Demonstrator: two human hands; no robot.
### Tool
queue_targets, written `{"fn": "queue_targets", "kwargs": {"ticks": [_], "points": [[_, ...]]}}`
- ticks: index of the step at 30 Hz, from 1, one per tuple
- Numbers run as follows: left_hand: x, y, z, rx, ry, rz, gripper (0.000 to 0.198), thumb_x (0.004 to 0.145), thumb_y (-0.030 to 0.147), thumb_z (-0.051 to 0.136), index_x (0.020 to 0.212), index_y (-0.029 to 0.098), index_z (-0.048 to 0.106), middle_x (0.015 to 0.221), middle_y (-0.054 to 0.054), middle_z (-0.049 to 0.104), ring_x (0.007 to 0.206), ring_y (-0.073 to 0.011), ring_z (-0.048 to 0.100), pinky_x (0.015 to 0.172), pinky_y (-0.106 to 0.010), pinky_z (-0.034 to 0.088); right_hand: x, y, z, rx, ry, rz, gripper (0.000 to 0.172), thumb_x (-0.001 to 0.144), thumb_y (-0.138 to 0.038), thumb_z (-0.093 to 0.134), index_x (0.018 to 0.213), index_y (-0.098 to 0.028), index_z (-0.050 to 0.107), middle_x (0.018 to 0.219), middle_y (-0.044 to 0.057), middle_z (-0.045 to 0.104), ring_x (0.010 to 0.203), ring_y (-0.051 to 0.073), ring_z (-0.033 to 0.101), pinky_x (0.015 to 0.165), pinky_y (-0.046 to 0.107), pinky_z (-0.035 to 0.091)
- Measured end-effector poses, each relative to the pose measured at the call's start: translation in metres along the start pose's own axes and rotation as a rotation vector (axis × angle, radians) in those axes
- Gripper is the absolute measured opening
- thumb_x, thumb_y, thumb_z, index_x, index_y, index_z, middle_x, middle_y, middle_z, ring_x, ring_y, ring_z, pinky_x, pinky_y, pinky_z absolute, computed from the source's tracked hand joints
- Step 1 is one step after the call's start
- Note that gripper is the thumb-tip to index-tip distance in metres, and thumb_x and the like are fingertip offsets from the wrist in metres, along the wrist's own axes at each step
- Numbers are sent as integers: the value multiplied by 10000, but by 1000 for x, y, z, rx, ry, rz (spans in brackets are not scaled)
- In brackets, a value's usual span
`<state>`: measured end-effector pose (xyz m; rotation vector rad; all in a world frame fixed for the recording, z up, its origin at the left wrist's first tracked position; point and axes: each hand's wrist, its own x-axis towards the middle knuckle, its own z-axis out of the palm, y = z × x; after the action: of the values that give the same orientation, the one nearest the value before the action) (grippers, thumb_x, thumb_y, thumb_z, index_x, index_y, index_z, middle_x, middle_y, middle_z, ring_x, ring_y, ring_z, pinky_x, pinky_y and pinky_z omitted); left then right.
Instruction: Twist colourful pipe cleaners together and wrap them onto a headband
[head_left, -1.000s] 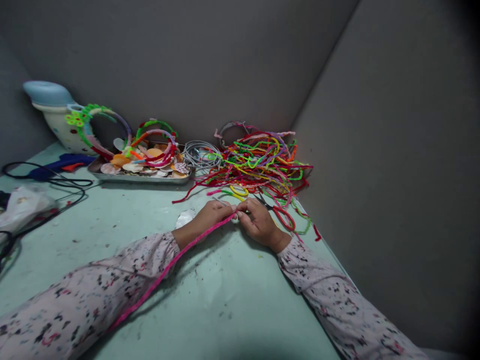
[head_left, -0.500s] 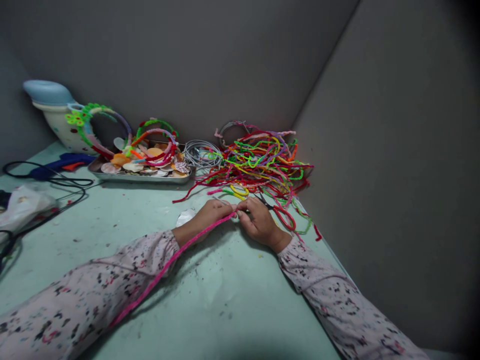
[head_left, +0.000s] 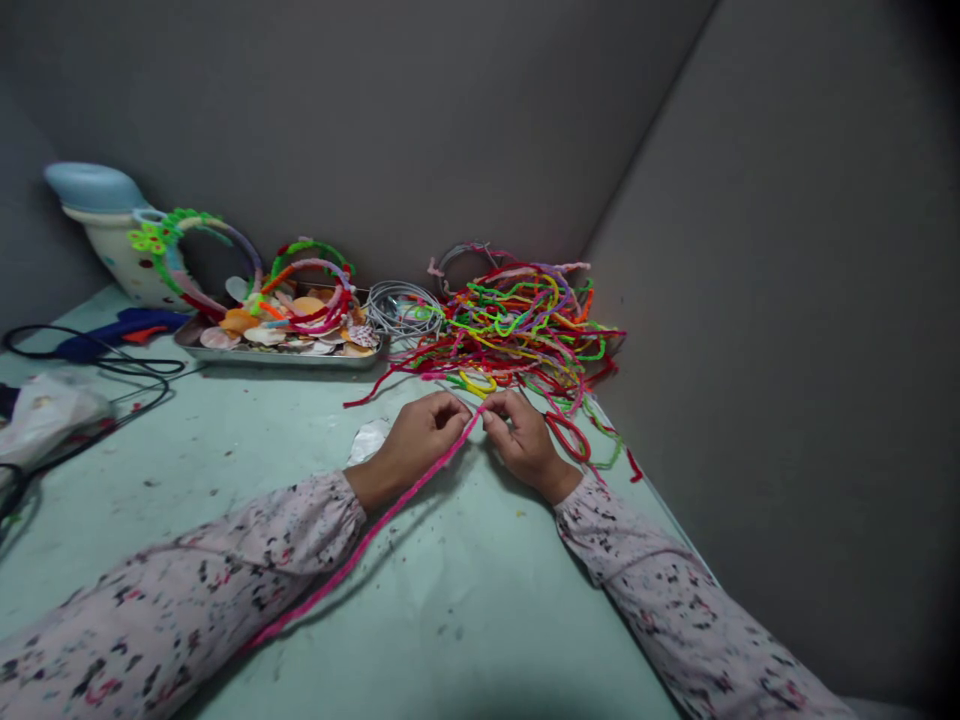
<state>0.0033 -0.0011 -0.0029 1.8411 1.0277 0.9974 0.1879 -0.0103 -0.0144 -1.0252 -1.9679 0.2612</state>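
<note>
My left hand and my right hand meet fingertip to fingertip over the pale green table. Both are closed in a pinch on the far end of a long pink pipe cleaner. It runs back toward me along my left forearm. Just beyond my fingers lies a tangled pile of pipe cleaners in red, green, yellow and purple. A red loop lies beside my right wrist.
A metal tray with shells and wrapped hoops stands at the back left, a coil of grey wire beside it. A blue glue gun, black cables and a plastic bag lie at the left. Grey walls close the back and right.
Both hands have shifted slightly away from me toward the pile, and the pink pipe cleaner's end has moved with them. Nothing else moved.
</note>
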Motion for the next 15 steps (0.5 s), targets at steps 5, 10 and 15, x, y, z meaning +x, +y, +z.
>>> {"fn": "queue_targets", "kwargs": {"ticks": [5, 10, 15], "points": [[-4, 8, -1, 269, 125, 266, 147, 835, 287, 554, 800, 156, 612, 781, -41, 584, 725, -153, 512, 667, -264, 401, 0, -1, -1, 26, -1, 29, 96, 902, -272, 477, 921, -214, 551, 852, 35, 582, 816, 186, 543, 739, 334, 433], [-4, 7, 0, 399, 213, 377, 228, 843, 285, 568, 1038, 176, 615, 1041, -94, 578, 882, -181, 554, 762, -290, 455, 1, -1, -2, 23, -21, 25, 98, 900, -275, 478, 905, -213, 554, 841, 31, 577, 810, 186, 541, 737, 330, 433], [-2, -5, 0, 421, 166, 402, 259, 893, 315, 536, 1107, 185, 601, 1106, -80, 581, 670, -87, 558, 682, -231, 477, 1, -2, -1, 24, -36, 9, 100, 899, -278, 476, 883, -214, 551, 820, 28, 569, 792, 186, 536, 733, 330, 431]]}}
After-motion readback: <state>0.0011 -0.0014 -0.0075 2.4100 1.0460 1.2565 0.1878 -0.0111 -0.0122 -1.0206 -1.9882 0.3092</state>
